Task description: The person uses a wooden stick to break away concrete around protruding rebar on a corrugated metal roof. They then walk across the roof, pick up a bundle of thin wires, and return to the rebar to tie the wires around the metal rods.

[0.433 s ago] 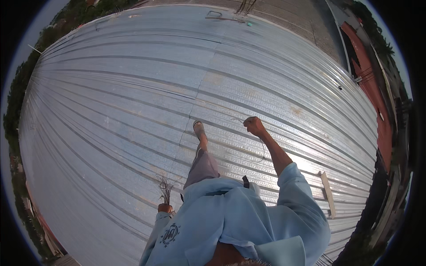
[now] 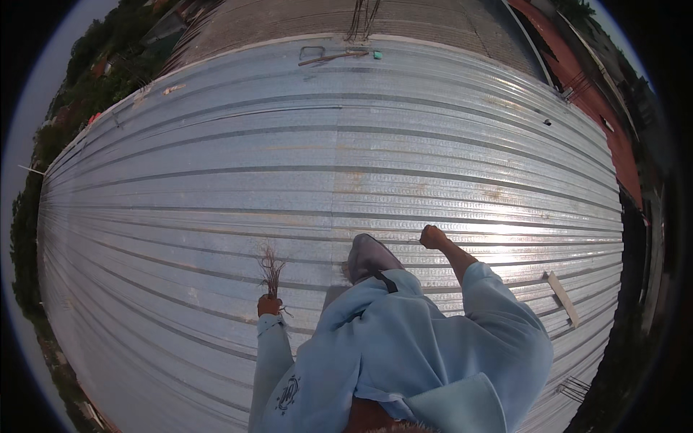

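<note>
My left hand (image 2: 268, 304) is closed round a bundle of thin wires (image 2: 271, 273), whose loose, frayed ends stick up above the fist. It is low on my left side, beside the pale blue sleeve. Out in front on the right, my right hand (image 2: 433, 237) is raised over the metal roof and closed in a fist. A strand of thin wire showed in that fist a moment earlier; against the bright sheet it is too faint to make out now. Under me spreads the ribbed silver metal roof (image 2: 216, 191). One bent knee shows between my hands.
At the far edge lie a hacksaw frame (image 2: 312, 53), a stick (image 2: 332, 58) and a small green thing (image 2: 377, 55), near upright rods (image 2: 362, 18). A wooden strip (image 2: 561, 299) lies at right. A small dark object (image 2: 547, 123) sits far right. The roof's edges drop off left and right.
I have stepped forward, and the forward leg now shows as a bent knee. My left hand with the wires has risen slightly; my right hand sits lower and further right in view.
</note>
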`<state>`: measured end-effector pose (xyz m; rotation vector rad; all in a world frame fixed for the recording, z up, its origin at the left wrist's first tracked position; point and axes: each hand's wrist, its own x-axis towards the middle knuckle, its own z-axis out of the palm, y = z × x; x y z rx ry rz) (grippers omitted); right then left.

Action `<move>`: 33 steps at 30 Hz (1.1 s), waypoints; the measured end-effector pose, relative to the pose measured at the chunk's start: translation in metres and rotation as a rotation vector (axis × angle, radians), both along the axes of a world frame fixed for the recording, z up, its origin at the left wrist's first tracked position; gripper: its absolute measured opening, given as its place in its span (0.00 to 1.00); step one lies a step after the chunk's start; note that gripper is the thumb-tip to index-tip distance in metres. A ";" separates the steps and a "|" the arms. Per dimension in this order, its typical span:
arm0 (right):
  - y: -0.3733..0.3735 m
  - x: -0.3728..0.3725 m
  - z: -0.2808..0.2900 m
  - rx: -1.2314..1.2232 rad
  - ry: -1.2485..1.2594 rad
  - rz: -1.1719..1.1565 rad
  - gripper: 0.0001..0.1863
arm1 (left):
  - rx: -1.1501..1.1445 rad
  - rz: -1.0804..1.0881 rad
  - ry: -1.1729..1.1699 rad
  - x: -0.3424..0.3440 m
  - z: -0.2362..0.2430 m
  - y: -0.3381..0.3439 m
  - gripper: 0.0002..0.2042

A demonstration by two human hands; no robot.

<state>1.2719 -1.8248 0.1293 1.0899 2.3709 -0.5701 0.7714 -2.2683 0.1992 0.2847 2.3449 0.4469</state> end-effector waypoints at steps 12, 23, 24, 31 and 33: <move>0.267 -0.309 -0.077 0.336 0.178 0.530 0.05 | 0.070 -0.547 0.601 -0.318 0.119 0.438 0.22; 0.495 -0.524 0.068 0.101 0.550 -0.069 0.08 | 0.094 -0.952 0.548 -0.447 0.152 0.776 0.19; 0.507 -0.524 0.070 0.096 0.578 -0.132 0.07 | 0.124 -0.983 0.541 -0.455 0.145 0.806 0.18; 0.524 -0.522 0.026 0.062 0.226 -0.131 0.08 | 0.262 -1.298 0.616 -0.504 0.126 1.011 0.24; 0.498 -0.553 0.024 -0.333 0.167 -0.868 0.08 | 0.501 -1.307 0.765 -0.518 0.113 1.053 0.26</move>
